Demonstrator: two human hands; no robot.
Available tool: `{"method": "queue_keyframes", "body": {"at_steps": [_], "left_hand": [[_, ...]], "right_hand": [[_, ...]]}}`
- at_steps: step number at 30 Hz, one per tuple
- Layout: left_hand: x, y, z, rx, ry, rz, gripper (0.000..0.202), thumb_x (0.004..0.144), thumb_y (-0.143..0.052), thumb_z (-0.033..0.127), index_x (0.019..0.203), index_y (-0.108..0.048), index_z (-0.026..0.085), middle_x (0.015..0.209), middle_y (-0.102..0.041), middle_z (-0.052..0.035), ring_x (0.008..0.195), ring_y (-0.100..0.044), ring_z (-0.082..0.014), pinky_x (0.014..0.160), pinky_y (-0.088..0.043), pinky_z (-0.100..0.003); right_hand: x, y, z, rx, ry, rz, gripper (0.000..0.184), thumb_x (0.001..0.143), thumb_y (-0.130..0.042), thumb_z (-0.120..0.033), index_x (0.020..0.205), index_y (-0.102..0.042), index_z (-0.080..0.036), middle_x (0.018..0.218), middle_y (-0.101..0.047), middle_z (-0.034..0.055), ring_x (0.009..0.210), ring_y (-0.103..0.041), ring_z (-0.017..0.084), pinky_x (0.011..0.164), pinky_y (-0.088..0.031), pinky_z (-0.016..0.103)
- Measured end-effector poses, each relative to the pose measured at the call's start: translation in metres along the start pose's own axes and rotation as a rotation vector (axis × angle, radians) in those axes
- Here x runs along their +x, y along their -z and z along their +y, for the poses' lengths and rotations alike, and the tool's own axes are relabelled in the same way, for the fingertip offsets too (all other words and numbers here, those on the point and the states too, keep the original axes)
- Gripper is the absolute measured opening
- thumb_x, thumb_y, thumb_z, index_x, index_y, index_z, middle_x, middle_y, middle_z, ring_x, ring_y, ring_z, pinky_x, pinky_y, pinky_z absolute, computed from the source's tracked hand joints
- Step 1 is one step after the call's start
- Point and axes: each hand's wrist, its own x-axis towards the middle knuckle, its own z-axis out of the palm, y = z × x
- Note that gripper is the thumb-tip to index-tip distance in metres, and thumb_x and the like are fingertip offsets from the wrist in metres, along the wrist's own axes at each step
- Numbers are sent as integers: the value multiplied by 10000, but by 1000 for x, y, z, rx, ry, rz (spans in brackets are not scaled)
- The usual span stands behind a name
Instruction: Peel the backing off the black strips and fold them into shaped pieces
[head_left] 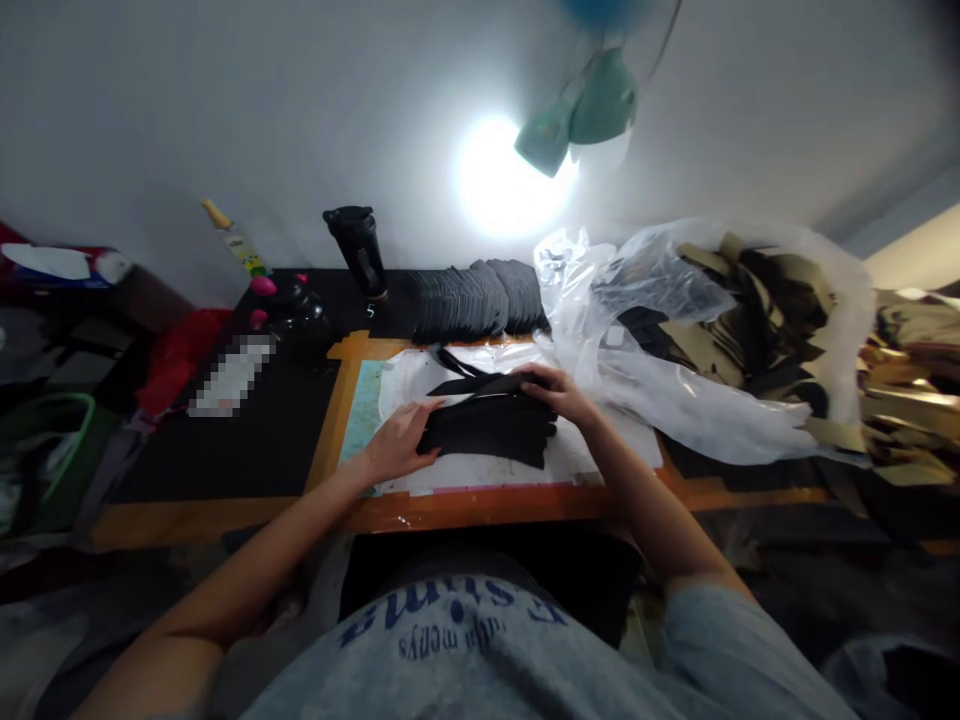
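A loose stack of flat black cut pieces (pixel 487 428), perhaps fabric or leather, lies fanned on a white sheet (pixel 585 460) in front of me. My left hand (pixel 403 438) grips the stack's left end, thumb toward the near edge and fingers at the far side. At the upper right end, my right hand (pixel 551 388) has its fingers closed over a black strip at the top of the stack. Thin black strips (pixel 454 362) stick out beyond the far edge. The exact material cannot be made out.
Behind the sheet stands a long row of dark grey cut pieces (pixel 472 300). A black tumbler (pixel 360 250) is left of it. Clear plastic bags (pixel 675 390) holding black and tan pieces (pixel 780 300) spread to the right. A green lamp (pixel 600 100) hangs above. Orange tape (pixel 480 508) edges the table.
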Motion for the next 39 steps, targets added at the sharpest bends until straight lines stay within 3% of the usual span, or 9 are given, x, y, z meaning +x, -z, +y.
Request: {"method": "queue_keyframes", "body": {"at_steps": [6, 12, 16, 19, 24, 30, 33, 36, 39], "left_hand": [[-5, -2, -1, 90, -83, 48, 602, 880, -623, 316, 1416, -394, 163, 1238, -617, -151, 1132, -604, -302, 1004, -496, -456], [-7, 0, 0, 104, -140, 77, 557, 886, -622, 298, 1389, -432, 153, 1188, -645, -131, 1069, -623, -267, 945, -507, -409], [-8, 0, 4, 184, -212, 135, 504, 876, -633, 270, 1346, -487, 163, 1217, -610, -142, 1193, -555, -297, 1016, -456, -445], [-11, -1, 7, 302, -199, 219, 464, 847, -676, 315, 1281, -571, 188, 1389, -441, -199, 1316, -439, -390, 1043, -397, -549], [-9, -2, 5, 288, -142, 235, 541, 814, -713, 372, 1299, -551, 196, 1574, -174, -226, 1467, -247, -473, 1118, -301, -652], [8, -5, 0, 138, -160, 27, 951, 848, -693, 454, 1575, -148, 173, 1571, -339, -245, 1493, -323, -375, 1195, -306, -580], [16, -6, 1, 166, -168, 82, 929, 832, -720, 532, 1551, -242, 188, 1586, -261, -269, 1490, -309, -413, 1165, -350, -577], [24, -5, 0, 214, -142, 78, 848, 790, -764, 560, 1465, -388, 209, 1643, -80, -275, 1535, -114, -514, 1167, -217, -719], [32, -2, -3, 157, -82, -104, 921, 732, -812, 570, 1474, -382, 232, 1585, -307, -237, 1519, -164, -526, 1134, -104, -811]], "right_hand": [[-10, -3, -5, -42, -9, 70, 400, 912, -647, -520, 1113, -639, -174, 981, -641, 51, 899, -615, 194, 792, -518, 303], [8, -1, 1, 57, 63, 394, 369, 905, -662, -532, 1085, -622, -212, 935, -628, 20, 793, -601, 162, 685, -502, 260], [14, -4, 2, -109, 42, 27, 371, 913, -647, -494, 1103, -677, -176, 986, -687, 57, 877, -635, 201, 707, -506, 279], [15, -6, -5, -211, 57, -209, 349, 943, -601, -445, 1113, -696, -155, 1002, -716, 72, 897, -652, 212, 738, -502, 293], [13, -5, -13, -374, 130, -180, 292, 973, -546, -347, 1164, -682, -173, 1035, -727, 77, 877, -662, 201, 784, -493, 311], [7, 0, -13, -186, 37, -304, 320, 979, -569, -405, 1189, -615, -168, 1198, -683, 110, 1071, -651, 221, 889, -504, 330], [0, 1, -11, -98, 28, -266, 345, 978, -573, -478, 1115, -585, -162, 1106, -684, 93, 1007, -639, 210, 872, -507, 331], [-5, 2, -9, -102, 28, -227, 337, 967, -581, -487, 1071, -575, -166, 992, -667, 67, 904, -616, 196, 819, -501, 325], [-3, 3, -8, -184, 60, -148, 289, 976, -572, -426, 1120, -597, -177, 1041, -661, 78, 959, -606, 211, 889, -475, 355]]}}
